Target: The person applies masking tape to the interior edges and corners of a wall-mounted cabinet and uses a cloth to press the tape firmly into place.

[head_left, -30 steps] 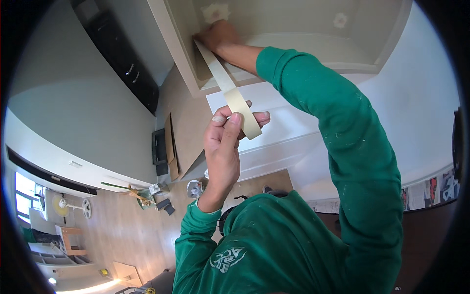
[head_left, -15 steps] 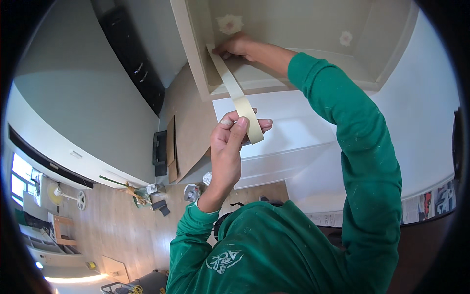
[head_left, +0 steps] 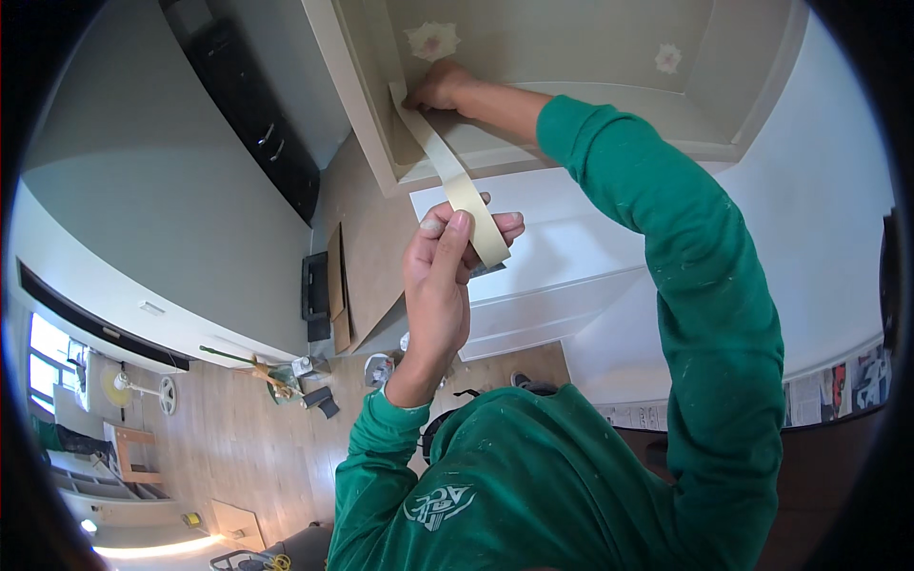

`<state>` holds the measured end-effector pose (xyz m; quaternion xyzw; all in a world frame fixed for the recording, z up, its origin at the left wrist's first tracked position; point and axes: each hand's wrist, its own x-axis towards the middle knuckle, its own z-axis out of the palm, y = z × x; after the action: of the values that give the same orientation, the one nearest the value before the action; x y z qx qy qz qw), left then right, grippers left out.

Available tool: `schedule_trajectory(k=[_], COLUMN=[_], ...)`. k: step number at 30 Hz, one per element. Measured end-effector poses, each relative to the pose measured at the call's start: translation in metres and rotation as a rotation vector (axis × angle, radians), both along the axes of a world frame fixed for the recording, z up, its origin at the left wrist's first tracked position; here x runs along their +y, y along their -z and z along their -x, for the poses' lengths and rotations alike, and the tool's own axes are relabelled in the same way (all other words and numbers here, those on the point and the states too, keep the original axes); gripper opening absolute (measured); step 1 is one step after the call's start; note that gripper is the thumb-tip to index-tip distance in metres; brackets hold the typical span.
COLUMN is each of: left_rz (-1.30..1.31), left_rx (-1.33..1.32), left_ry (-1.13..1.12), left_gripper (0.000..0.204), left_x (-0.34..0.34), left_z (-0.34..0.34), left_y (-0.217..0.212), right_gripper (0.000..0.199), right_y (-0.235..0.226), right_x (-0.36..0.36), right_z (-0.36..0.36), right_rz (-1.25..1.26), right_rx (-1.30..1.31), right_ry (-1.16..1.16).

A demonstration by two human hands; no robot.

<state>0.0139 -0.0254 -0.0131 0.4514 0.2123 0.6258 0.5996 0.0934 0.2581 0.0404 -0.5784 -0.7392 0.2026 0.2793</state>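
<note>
Your left hand (head_left: pixel 440 276) clamped on tape roll (head_left: pixel 481 233); right hand (head_left: pixel 440 88) presses tape strip (head_left: pixel 433 143) onto recess edge (head_left: pixel 352 105); black cabinet (head_left: pixel 252 124) alongside

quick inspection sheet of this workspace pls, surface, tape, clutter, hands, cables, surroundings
surface: pale recessed panel with a white frame, two patched spots on it
job's things: masking tape strip runs from the frame's inner edge down to the roll
clutter: cardboard sheets and small tools on the wood floor
grips: left hand holds the roll; right hand presses the tape end against the frame
cables: nothing seen
surroundings: white walls, dark cabinet, window at far left
</note>
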Motion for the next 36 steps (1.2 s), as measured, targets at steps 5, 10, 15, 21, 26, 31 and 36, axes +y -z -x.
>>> schedule_trajectory(k=[5, 10, 15, 21, 26, 31, 36], left_rz=[0.004, 0.007, 0.027, -0.016, -0.051, -0.103, -0.204], left_rx=[-0.039, -0.074, -0.022, 0.172, 0.320, 0.333, 0.328], left_ry=[0.002, 0.021, 0.000, 0.049, 0.106, 0.143, 0.146], left_gripper=[0.031, 0.029, 0.026, 0.031, 0.036, 0.039, 0.037], left_x=[0.006, 0.006, 0.004, 0.007, 0.009, 0.014, 0.038], left_z=[0.001, 0.001, -0.003, -0.002, -0.005, -0.007, -0.012], left_y=[-0.002, -0.002, -0.004, 0.014, 0.003, -0.011, -0.053], right_gripper=[0.051, 0.056, 0.044, 0.019, 0.017, 0.020, 0.018], right_y=[-0.001, -0.008, -0.008, -0.009, -0.019, -0.046, -0.061], right_x=[-0.008, -0.019, -0.016, -0.033, -0.046, -0.078, -0.079], right_z=[0.007, 0.006, 0.001, -0.017, -0.029, -0.031, -0.035], right_rz=[-0.099, -0.104, -0.059, 0.160, 0.235, 0.365, 0.500], right_rx=[-0.122, -0.145, -0.085, 0.434, 0.514, 0.363, 0.366], right_ry=[0.041, 0.074, 0.049, -0.087, -0.058, -0.146, -0.195])
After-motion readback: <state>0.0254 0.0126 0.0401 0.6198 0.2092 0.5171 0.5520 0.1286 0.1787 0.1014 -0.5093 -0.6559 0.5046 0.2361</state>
